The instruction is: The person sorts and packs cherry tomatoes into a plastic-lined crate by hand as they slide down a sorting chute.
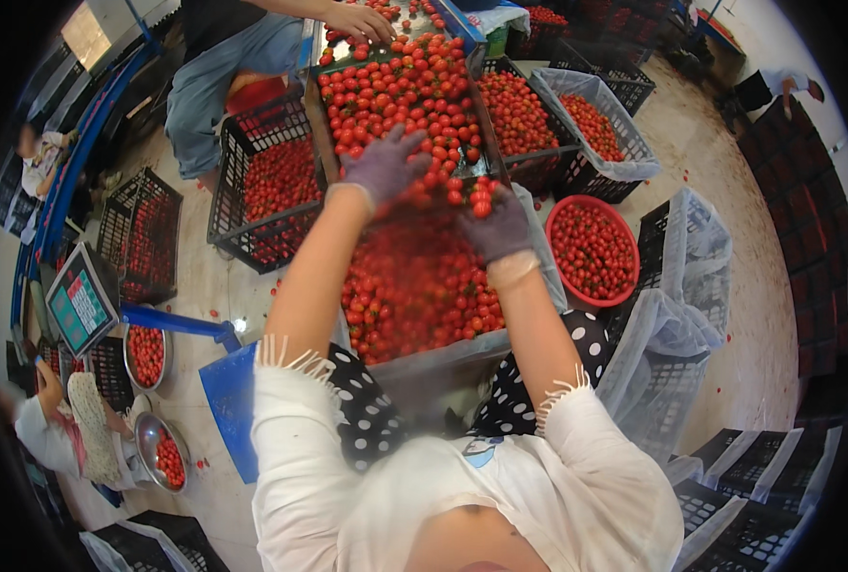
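Both of my hands wear thin purple-grey gloves. My left hand lies with fingers spread on the cherry tomatoes that cover a metal sorting tray. At the tray's lower right end is my right hand, its fingers curled beside a few cherry tomatoes. Whether it grips any is hidden. Below my hands, between my knees, stands a crate with a pale liner, filled with cherry tomatoes. Some tomatoes under my hands are blurred.
Another person's hand touches tomatoes at the tray's far end. Left stand a black crate of tomatoes and a scale display with a blue arm. A red basin of tomatoes and lined crates flank my right.
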The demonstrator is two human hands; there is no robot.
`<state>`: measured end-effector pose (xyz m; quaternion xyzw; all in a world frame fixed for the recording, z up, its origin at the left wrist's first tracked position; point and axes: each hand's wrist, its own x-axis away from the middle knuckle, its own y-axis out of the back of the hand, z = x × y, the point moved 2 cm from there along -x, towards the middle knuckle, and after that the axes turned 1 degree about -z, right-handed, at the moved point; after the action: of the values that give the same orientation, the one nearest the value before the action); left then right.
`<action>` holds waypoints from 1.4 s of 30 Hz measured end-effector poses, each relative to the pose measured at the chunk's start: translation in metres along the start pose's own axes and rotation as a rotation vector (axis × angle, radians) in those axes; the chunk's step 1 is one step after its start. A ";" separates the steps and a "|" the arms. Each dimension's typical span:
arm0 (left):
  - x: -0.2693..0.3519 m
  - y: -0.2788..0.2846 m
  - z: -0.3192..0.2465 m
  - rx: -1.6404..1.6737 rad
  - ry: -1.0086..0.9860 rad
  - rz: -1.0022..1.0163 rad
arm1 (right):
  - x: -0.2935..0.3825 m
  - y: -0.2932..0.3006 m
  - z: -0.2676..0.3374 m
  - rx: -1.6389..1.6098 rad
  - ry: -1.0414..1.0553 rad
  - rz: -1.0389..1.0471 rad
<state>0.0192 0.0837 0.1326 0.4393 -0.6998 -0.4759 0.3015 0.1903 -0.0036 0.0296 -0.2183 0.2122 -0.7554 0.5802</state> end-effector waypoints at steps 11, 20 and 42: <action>0.151 0.004 -0.007 0.227 -0.487 -0.304 | -0.045 -0.009 0.005 -0.552 -0.280 0.119; 0.116 -0.157 0.010 0.150 -0.299 -0.324 | 0.033 0.043 -0.072 1.509 0.745 0.197; 0.171 -0.152 0.073 -0.095 -0.075 -0.108 | 0.131 0.022 -0.101 2.079 -0.067 0.608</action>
<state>-0.0665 -0.0660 -0.0353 0.4435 -0.6626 -0.5401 0.2695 0.1194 -0.1291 -0.0545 0.4217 -0.5028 -0.3838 0.6497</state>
